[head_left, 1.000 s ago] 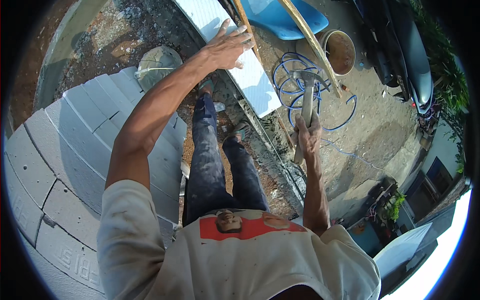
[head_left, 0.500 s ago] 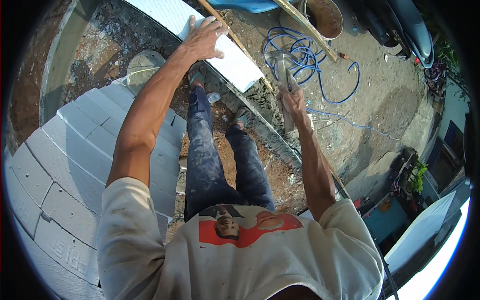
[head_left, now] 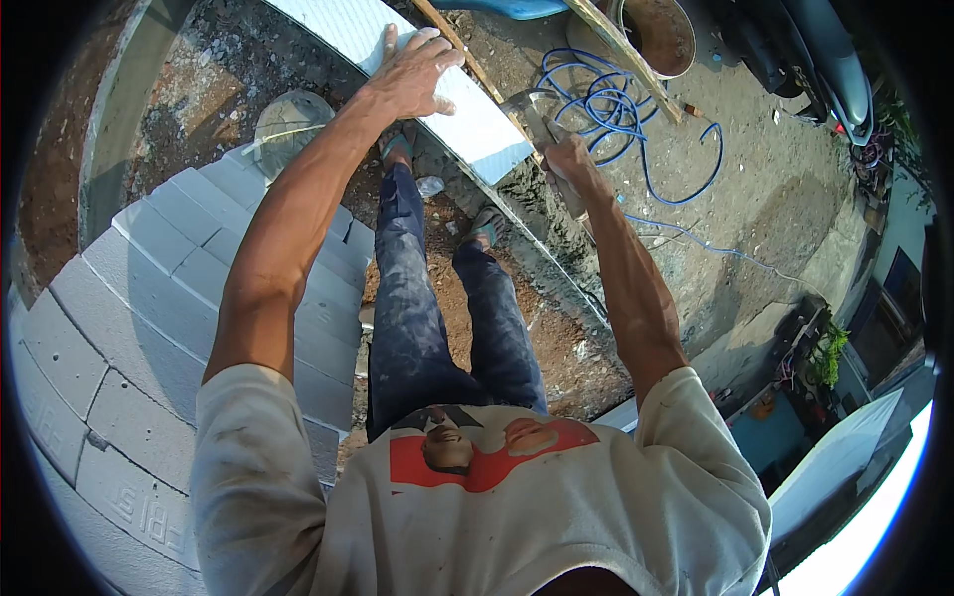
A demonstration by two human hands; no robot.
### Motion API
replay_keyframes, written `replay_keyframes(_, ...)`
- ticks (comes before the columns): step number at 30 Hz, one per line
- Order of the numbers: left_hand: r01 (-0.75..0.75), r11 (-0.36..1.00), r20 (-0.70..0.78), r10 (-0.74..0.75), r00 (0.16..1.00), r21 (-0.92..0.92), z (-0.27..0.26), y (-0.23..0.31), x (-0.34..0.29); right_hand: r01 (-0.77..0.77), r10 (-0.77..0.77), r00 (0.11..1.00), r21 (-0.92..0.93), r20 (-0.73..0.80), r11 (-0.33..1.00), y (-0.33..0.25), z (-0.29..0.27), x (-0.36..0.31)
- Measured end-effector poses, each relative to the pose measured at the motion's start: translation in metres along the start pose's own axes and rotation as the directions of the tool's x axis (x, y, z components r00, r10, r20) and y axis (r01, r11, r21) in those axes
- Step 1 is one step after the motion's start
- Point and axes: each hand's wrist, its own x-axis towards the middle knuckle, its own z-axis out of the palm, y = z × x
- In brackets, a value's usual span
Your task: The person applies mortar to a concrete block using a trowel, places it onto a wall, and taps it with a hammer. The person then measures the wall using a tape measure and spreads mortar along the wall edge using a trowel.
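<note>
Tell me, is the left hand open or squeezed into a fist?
Open: the left hand rests on the white block with its fingers and thumb spread apart.

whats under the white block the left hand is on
Grey, mortar-like material shows just past the near end of the white block, in line with it. Whatever lies directly beneath is covered by the block itself.

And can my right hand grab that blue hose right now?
Probably not without letting go: your right hand is wrapped around the hammer, though the blue hose appears close by.
</note>
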Motion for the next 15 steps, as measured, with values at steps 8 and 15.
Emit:
replay_keyframes(8, 0.015, 1.000, 0.003, -0.015, 1.000, -0.025, -0.002, -0.003, -0.007, -0.056, 0.057, 0.998, -0.039, 0.017, 0.998, -0.029, 0.005, -0.003)
replay_keyframes(15, -0.004, 0.999, -0.002, 0.003, 1.000, -0.040, -0.004, 0.000, -0.004, -0.070, 0.070, 0.998, -0.030, 0.011, 0.997, -0.013, 0.004, 0.011)
